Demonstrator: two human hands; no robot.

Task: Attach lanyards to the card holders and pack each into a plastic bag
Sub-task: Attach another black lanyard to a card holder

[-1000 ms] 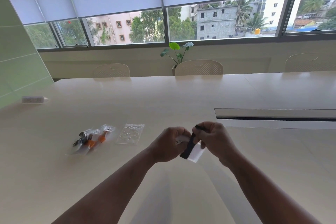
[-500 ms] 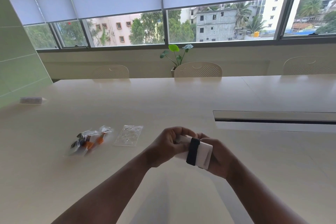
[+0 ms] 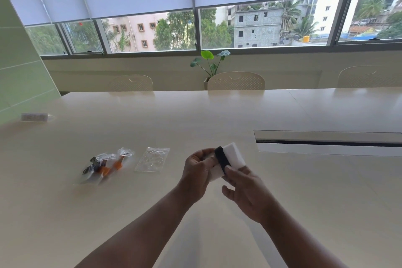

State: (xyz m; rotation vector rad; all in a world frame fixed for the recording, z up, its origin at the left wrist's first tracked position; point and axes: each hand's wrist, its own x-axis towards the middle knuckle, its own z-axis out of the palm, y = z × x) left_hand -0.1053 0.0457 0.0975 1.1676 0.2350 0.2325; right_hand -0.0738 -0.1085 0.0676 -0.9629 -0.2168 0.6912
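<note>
I hold a white card holder (image 3: pixel 233 154) above the table, with a black lanyard strap (image 3: pixel 222 159) wound around its middle. My left hand (image 3: pixel 199 173) grips its left end with curled fingers. My right hand (image 3: pixel 245 191) holds it from below, thumb pressed on the black strap. To the left on the table lie packed plastic bags (image 3: pixel 106 164) showing orange and black lanyard parts, and beside them one flat clear plastic bag (image 3: pixel 152 159).
The long pale table (image 3: pixel 195 115) has a recessed cable slot (image 3: pixel 326 142) at the right. A small clear packet (image 3: pixel 36 117) lies at the far left near the green wall. Chairs (image 3: pixel 236 81) and a potted plant (image 3: pixel 212 65) stand beyond the table's far edge under the windows.
The wrapped card holder has turned in my hands and tilted upward to the right. My right hand dropped lower beneath it, and my left hand keeps hold of its left end.
</note>
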